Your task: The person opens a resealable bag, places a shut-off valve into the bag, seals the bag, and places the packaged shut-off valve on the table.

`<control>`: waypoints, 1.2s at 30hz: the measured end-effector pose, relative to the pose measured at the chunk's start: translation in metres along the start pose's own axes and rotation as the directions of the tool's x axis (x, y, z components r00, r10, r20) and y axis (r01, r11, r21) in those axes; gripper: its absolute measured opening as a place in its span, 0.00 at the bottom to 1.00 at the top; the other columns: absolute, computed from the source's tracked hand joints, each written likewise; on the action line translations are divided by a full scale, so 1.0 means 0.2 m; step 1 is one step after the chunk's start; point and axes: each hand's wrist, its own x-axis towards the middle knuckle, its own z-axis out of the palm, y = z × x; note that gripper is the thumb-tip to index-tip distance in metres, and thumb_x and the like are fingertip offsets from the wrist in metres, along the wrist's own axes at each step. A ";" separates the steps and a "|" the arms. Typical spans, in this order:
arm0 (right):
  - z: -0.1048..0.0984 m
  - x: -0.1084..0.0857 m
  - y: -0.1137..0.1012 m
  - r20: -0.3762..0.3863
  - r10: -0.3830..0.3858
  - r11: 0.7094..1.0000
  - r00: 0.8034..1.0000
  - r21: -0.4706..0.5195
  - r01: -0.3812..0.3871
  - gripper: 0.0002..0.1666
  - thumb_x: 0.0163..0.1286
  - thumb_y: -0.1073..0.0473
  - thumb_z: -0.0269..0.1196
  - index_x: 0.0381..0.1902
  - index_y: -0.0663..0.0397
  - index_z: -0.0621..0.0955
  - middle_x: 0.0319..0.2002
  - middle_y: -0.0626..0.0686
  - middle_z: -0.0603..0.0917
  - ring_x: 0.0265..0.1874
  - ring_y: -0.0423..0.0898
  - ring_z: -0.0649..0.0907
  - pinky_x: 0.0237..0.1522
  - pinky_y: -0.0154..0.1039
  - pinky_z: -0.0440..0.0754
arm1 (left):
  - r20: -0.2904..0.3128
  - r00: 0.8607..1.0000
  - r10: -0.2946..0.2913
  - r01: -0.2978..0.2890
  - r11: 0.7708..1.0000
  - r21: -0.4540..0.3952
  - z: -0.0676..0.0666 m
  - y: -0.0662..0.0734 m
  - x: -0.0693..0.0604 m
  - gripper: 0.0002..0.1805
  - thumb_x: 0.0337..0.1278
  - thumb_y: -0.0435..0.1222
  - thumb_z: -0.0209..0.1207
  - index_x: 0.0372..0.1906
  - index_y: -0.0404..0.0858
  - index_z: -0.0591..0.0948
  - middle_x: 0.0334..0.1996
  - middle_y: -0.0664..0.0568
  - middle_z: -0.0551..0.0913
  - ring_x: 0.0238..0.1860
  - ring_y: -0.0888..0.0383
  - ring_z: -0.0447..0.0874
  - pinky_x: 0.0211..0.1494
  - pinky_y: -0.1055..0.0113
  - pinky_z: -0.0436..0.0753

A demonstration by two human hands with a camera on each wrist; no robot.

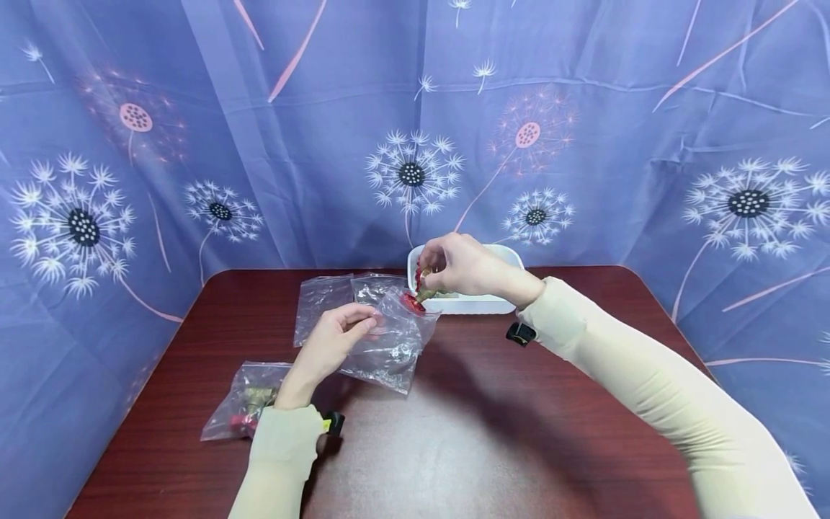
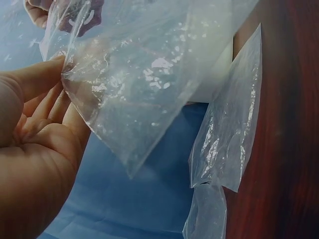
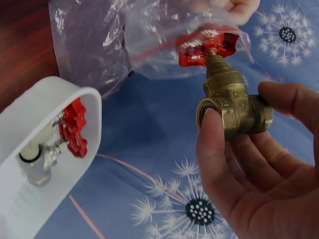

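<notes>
My right hand [image 1: 463,267] grips a brass gate valve [image 3: 234,107] by its body, fingers and thumb at the two threaded ends. Its red handwheel [image 3: 207,47] points away from the palm and lies at the opening of a clear plastic bag [image 1: 385,353]. The edge of that bag is pinched between thumb and fingers of my left hand [image 1: 333,342]. In the left wrist view the bag [image 2: 129,99] hangs from the left fingertips, and the handwheel [image 2: 84,15] shows through the film at the top.
A white plastic bin [image 1: 480,306] at the back holds silver-coloured valves with red handwheels [image 3: 75,129]. More clear bags [image 1: 318,310] lie left of it. Beside my left forearm sits a bag [image 1: 227,411] with a brass and red item inside. A patterned blue curtain [image 1: 337,202] surrounds the table.
</notes>
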 end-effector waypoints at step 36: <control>0.25 -0.04 -0.06 0.080 -0.077 0.997 0.994 0.031 0.074 0.11 0.53 0.60 0.70 0.37 0.53 0.85 0.27 0.42 0.84 0.29 0.39 0.81 0.36 0.36 0.79 | 0.050 0.999 0.023 -0.030 0.986 0.162 0.15 -0.01 0.03 0.13 0.70 0.38 0.56 0.51 0.36 0.83 0.36 0.51 0.85 0.35 0.61 0.80 0.42 0.66 0.77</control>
